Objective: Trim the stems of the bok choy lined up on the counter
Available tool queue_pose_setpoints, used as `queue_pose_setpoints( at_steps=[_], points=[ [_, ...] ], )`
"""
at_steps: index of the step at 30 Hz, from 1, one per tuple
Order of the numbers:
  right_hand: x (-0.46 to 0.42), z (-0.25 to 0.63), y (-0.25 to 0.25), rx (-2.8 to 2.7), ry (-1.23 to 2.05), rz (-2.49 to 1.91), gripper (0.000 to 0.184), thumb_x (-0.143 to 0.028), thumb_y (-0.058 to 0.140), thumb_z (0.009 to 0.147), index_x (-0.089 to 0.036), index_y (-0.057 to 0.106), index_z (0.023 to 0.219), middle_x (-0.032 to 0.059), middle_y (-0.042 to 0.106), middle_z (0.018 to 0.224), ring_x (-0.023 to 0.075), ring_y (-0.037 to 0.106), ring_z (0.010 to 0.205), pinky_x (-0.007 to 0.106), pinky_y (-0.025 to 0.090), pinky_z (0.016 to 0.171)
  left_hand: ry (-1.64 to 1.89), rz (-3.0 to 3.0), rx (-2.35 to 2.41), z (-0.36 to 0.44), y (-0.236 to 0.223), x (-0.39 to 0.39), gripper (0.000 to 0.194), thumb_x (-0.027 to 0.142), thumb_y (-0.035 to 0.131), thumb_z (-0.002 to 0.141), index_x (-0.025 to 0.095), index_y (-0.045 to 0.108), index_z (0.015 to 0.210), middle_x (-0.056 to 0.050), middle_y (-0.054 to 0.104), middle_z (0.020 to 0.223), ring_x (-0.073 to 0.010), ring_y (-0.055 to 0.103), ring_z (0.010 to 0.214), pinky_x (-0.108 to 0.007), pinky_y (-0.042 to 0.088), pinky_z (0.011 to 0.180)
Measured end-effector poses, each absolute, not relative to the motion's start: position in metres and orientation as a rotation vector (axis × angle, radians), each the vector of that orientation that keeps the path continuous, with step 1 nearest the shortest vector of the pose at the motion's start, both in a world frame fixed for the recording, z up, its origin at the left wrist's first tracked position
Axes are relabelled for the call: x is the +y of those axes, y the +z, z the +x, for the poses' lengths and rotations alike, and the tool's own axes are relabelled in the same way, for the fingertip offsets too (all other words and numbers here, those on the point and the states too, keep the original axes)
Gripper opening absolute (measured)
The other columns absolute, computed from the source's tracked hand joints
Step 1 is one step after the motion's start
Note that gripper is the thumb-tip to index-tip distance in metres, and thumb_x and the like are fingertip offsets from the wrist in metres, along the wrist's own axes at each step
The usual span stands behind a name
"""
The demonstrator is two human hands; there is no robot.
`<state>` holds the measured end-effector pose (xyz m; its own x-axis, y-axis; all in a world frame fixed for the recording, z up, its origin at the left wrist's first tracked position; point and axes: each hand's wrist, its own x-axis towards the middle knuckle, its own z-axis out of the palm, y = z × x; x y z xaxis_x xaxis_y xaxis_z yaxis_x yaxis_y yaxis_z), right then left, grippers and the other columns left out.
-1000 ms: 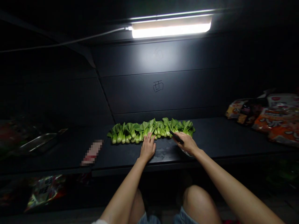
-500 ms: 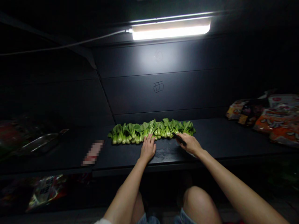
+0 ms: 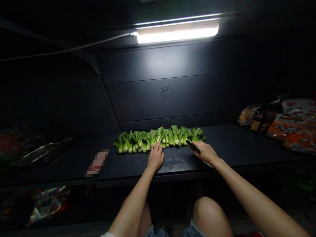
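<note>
One long row of leafy green vegetables with plump pale-green stems [image 3: 159,134] lies along a matt dark-grey shelf [image 3: 227,144].
From where I stand, the left hand [image 3: 156,157] is loosely spread, fingers straight against the stem ends near the middle, perhaps steadying them; the right hand [image 3: 205,152] grips a slim black object [image 3: 193,146], its use unclear to me, just in front of the row's right end. Stems point toward the person and leaves toward the dark panelled wall [image 3: 138,98], likely to line the ends up. The leaves look glossy and fresh, the stems pale and smooth.
</note>
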<state>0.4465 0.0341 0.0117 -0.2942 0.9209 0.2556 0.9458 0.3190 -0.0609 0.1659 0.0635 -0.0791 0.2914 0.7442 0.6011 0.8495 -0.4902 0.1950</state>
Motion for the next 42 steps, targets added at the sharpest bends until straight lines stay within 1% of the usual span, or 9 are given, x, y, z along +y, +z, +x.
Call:
queue_pose_setpoints(
  at_steps=[4,10,16,19,24,30,36,42],
  points=[
    [0.034,0.453,0.008,-2.269,-0.139,-1.681,0.03,-0.032,0.046,0.091,-0.019,0.062,0.112,0.0106,0.067,0.109,0.0224,0.063,0.098,0.029,0.046,0.08,-0.954,-2.385,-1.491,0.166,-0.078,0.063,0.039,0.021,0.042,0.089,0.015,0.05,0.127,-0.015,0.046,0.142,-0.0256,0.034,0.138,-0.051,0.025,0.115],
    [0.036,0.459,0.003,-2.165,-0.11,-1.704,0.034,-0.041,0.043,0.092,-0.022,0.061,0.113,0.0087,0.068,0.106,0.0222,0.065,0.096,0.029,0.047,0.077,-0.865,-2.368,-1.507,0.167,-0.075,0.06,0.039,0.02,0.042,0.089,0.014,0.05,0.127,-0.015,0.045,0.143,-0.0249,0.034,0.138,-0.05,0.026,0.116],
    [0.04,0.463,-0.003,-2.152,-0.143,-1.678,0.033,-0.04,0.043,0.092,-0.022,0.062,0.112,0.0086,0.069,0.106,0.0231,0.064,0.098,0.03,0.047,0.08,-0.813,-2.343,-1.509,0.167,-0.074,0.059,0.038,0.021,0.04,0.09,0.015,0.05,0.126,-0.014,0.046,0.142,-0.0244,0.035,0.138,-0.05,0.027,0.115],
    [0.04,0.465,-0.003,-2.127,-0.152,-1.656,0.034,-0.042,0.042,0.092,-0.022,0.063,0.11,0.008,0.069,0.105,0.0224,0.064,0.098,0.028,0.046,0.08,-0.814,-2.34,-1.506,0.166,-0.074,0.059,0.038,0.021,0.039,0.09,0.015,0.051,0.126,-0.014,0.047,0.142,-0.0244,0.036,0.137,-0.05,0.028,0.115],
    [0.035,0.47,0.004,-2.056,-0.065,-1.668,0.039,-0.048,0.038,0.093,-0.023,0.064,0.107,0.0066,0.07,0.099,0.0213,0.065,0.091,0.026,0.045,0.073,-0.817,-2.333,-1.497,0.166,-0.075,0.06,0.038,0.021,0.04,0.089,0.015,0.051,0.125,-0.014,0.048,0.141,-0.0249,0.037,0.137,-0.051,0.028,0.115],
    [0.029,0.482,0.007,-2.019,-0.084,-1.689,0.036,-0.044,0.039,0.092,-0.023,0.064,0.107,0.0061,0.069,0.093,0.0198,0.065,0.086,0.024,0.043,0.07,-0.807,-2.325,-1.48,0.166,-0.077,0.062,0.038,0.021,0.039,0.09,0.014,0.051,0.126,-0.015,0.047,0.142,-0.0257,0.036,0.137,-0.051,0.027,0.115],
    [0.029,0.498,0.005,-2.084,-0.163,-1.736,0.036,-0.042,0.039,0.092,-0.022,0.064,0.107,0.0069,0.068,0.092,0.0193,0.064,0.083,0.025,0.043,0.071,-0.793,-2.327,-1.487,0.166,-0.077,0.063,0.038,0.021,0.039,0.09,0.012,0.052,0.125,-0.015,0.048,0.14,-0.0262,0.037,0.136,-0.05,0.028,0.115],
    [0.03,0.504,0.006,-2.113,-0.17,-1.7,0.038,-0.045,0.04,0.092,-0.022,0.063,0.111,0.0079,0.069,0.098,0.0206,0.065,0.09,0.026,0.046,0.074,-0.8,-2.33,-1.486,0.166,-0.076,0.062,0.039,0.021,0.041,0.089,0.013,0.052,0.125,-0.015,0.048,0.141,-0.0262,0.038,0.136,-0.051,0.028,0.115]
  ],
)
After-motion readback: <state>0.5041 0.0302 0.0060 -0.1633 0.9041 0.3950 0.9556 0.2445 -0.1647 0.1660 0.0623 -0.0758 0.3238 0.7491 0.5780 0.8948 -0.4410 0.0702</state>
